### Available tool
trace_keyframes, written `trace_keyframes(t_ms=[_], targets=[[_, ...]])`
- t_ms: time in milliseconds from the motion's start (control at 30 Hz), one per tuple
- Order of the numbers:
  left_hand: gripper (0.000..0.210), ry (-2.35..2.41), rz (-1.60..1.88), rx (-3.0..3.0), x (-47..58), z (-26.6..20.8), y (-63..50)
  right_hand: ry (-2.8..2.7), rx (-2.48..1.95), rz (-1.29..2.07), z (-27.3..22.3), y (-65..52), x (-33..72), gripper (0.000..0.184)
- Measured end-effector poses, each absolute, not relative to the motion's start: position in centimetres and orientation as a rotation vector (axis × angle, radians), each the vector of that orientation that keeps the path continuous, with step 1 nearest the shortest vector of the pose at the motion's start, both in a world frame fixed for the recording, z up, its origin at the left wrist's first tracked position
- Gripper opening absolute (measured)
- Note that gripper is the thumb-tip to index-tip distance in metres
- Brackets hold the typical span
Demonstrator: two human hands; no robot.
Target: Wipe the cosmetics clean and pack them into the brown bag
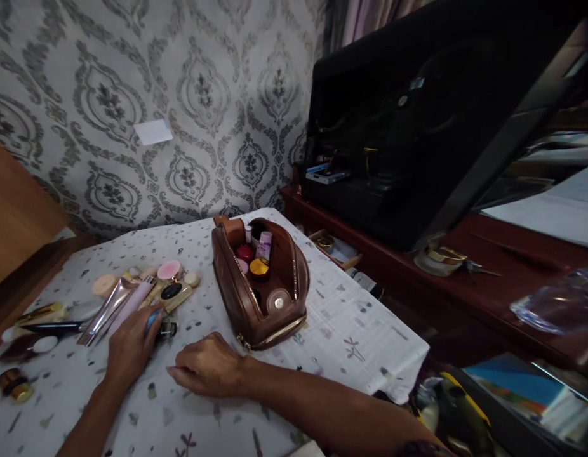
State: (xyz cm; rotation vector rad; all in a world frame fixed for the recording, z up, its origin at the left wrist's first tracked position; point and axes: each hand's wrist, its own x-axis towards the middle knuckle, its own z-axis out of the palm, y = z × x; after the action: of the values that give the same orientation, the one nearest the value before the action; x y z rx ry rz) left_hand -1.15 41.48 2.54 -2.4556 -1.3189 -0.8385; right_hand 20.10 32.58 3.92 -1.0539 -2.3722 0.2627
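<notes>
The right forearm (332,406) is stretched over the cloth (341,317), the right hand (211,366) loosely curled, any hold hidden, while a blue item (152,319) is pinched by the left hand (132,339), jars (259,270) already being held in the open bag (232,298), other cosmetics (113,306) left outside

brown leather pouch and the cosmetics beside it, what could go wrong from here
The left hand, close to the slim pale pink tube, might nudge it into its neighbours. The brown leather pouch gapes open, so a knock could spill the round yellow-topped jar. The small brown-and-gold cylinder, apparently on its side, may roll.
</notes>
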Motion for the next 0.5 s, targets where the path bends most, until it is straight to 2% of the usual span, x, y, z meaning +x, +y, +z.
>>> trace_keyframes(t_ms=[267, 500], targets=[[0.044, -1.390, -0.927, -2.522, -1.3, 2.7, 41.3, -2.296, -1.037, 0.334, 3.5, 33.0, 20.3, 0.029], [0.044, -1.715, -1.162, -2.483, -2.4, 3.6, 40.6, -2.093, -0.972, 0.484, 2.5, 33.3, 20.2, 0.035]])
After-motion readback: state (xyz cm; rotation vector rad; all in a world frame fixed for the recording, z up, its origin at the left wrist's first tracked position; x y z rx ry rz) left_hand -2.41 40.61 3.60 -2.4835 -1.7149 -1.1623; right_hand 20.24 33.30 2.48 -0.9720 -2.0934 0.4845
